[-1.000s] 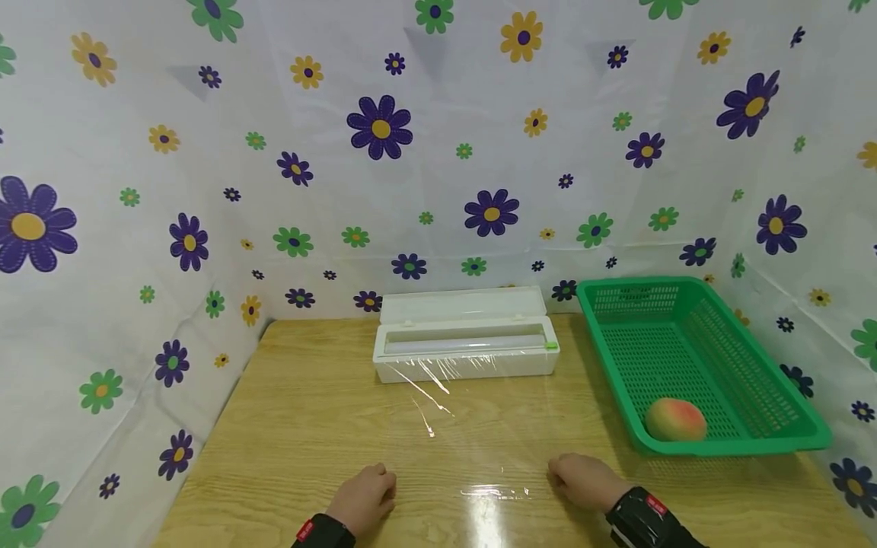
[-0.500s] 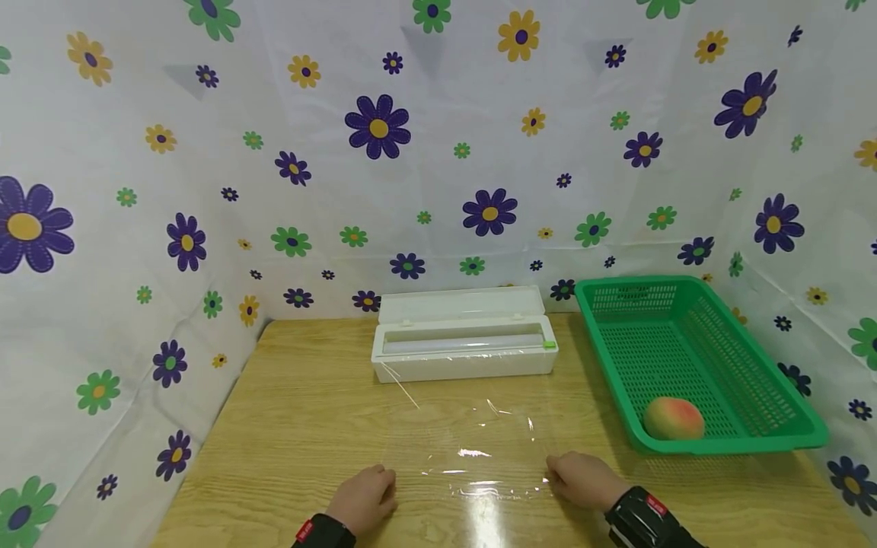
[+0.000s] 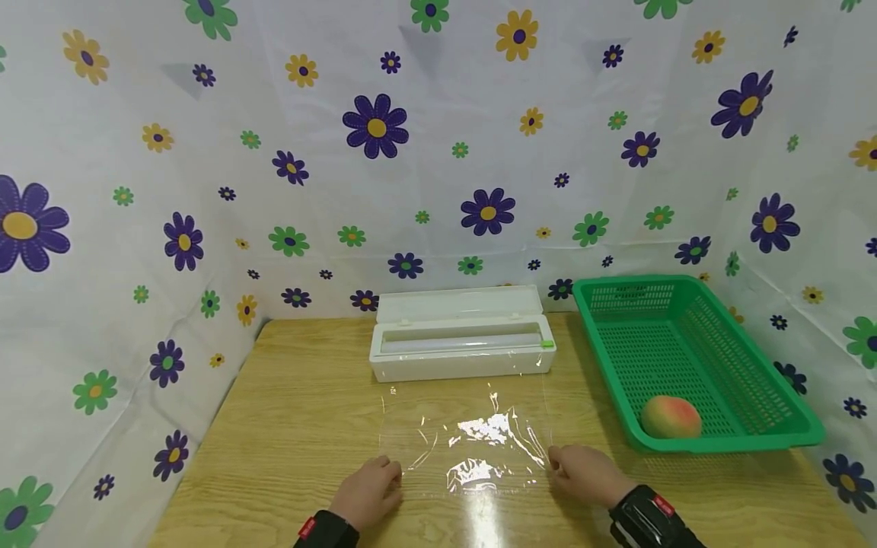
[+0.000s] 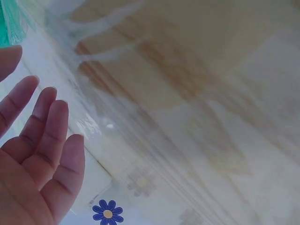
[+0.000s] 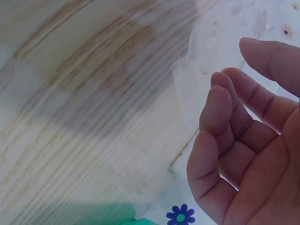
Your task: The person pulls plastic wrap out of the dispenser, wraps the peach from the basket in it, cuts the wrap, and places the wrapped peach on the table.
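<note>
A sheet of clear plastic wrap (image 3: pixel 473 449) runs forward from a white wrap dispenser box (image 3: pixel 462 364) with its lid raised. Its loose front part lies wrinkled and shiny over the table between my hands. Near the sheet's front left corner is my left hand (image 3: pixel 368 493); in the left wrist view its thumb (image 4: pixel 8 61) stands apart from the loosely bent fingers. My right hand (image 3: pixel 588 476) is at the front right corner. The right wrist view shows its thumb (image 5: pixel 272 58) apart from the bent fingers. Whether either hand touches the film is hard to tell.
A green plastic basket (image 3: pixel 617 396) stands at the right with a peach (image 3: pixel 671 417) inside. White flowered cloth (image 3: pixel 425 175) closes off the back and both sides of the wooden table (image 3: pixel 288 411). Each wrist wears a black band.
The plastic wrap was pulled smooth between my hands; it has gone slack and wrinkled. Both hands have shifted slightly forward, and the fingers have loosened from the film's edge.
</note>
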### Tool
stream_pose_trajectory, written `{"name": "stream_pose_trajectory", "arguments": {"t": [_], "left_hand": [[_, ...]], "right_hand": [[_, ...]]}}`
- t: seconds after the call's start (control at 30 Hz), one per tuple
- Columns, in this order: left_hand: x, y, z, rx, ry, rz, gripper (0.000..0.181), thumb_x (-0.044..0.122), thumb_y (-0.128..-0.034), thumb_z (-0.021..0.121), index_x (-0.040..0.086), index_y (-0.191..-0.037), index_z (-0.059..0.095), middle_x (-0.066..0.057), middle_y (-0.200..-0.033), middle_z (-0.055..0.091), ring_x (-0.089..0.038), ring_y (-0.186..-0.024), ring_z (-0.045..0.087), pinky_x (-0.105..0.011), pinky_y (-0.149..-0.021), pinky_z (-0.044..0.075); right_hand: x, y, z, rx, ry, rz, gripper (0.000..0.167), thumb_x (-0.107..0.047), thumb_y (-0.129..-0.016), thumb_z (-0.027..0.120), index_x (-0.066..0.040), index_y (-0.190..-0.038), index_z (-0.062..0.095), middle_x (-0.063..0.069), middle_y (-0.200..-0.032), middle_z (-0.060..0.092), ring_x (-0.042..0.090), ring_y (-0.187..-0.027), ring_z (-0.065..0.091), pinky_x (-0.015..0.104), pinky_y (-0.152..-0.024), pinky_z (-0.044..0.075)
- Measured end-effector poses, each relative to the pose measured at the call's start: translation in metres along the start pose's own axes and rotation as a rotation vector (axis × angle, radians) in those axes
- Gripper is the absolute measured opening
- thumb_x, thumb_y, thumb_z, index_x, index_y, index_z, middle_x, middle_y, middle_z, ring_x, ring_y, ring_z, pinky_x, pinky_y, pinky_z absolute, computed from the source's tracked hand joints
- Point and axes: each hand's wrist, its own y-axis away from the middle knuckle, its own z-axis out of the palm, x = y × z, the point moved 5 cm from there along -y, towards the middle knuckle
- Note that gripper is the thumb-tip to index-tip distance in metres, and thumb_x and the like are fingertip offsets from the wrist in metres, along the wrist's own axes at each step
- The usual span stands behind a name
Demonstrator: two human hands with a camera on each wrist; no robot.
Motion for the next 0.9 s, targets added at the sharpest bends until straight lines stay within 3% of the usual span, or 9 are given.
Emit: {"name": "stream_pose_trajectory", "arguments": {"t": [0.27,0.43,0.63,0.9], "left_hand": [[0.004,-0.007,0.005,-0.002,-0.004,0.027,0.009,0.015,-0.0749,0.065,0.013,-0.077,0.056,0.006,-0.074,0.044,-0.011,-0.066,0.042,-0.025,-0.052,0.037],[0.006,-0.006,0.006,-0.021,-0.008,0.035,0.011,0.018,-0.0748,0.068,0.013,-0.077,0.058,0.001,-0.081,0.050,-0.015,-0.071,0.049,-0.027,-0.055,0.041],[0.006,-0.005,0.006,-0.032,-0.013,0.030,0.010,0.019,-0.0748,0.067,0.014,-0.076,0.058,0.001,-0.084,0.052,-0.015,-0.075,0.051,-0.027,-0.059,0.043],[0.009,-0.007,0.004,-0.043,0.020,0.037,0.006,0.017,-0.0772,0.063,0.012,-0.081,0.061,-0.001,-0.088,0.052,-0.016,-0.080,0.050,-0.027,-0.062,0.044]], "right_hand": [[-0.001,0.000,0.002,-0.012,0.020,-0.035,0.011,-0.010,-0.071,0.065,-0.009,-0.074,0.055,-0.003,-0.066,0.052,0.010,-0.057,0.049,0.027,-0.049,0.040],[-0.001,0.001,0.011,-0.024,0.077,-0.079,0.018,-0.015,-0.067,0.071,-0.007,-0.080,0.060,-0.002,-0.075,0.049,0.016,-0.068,0.052,0.029,-0.056,0.043],[-0.001,0.001,0.017,-0.041,0.070,-0.078,0.022,-0.018,-0.066,0.073,-0.008,-0.078,0.058,-0.004,-0.075,0.042,0.013,-0.065,0.046,0.028,-0.052,0.041],[-0.005,0.001,0.011,-0.035,0.056,-0.043,0.019,-0.019,-0.068,0.072,-0.009,-0.074,0.057,-0.006,-0.072,0.039,0.009,-0.061,0.042,0.026,-0.048,0.036]]}}
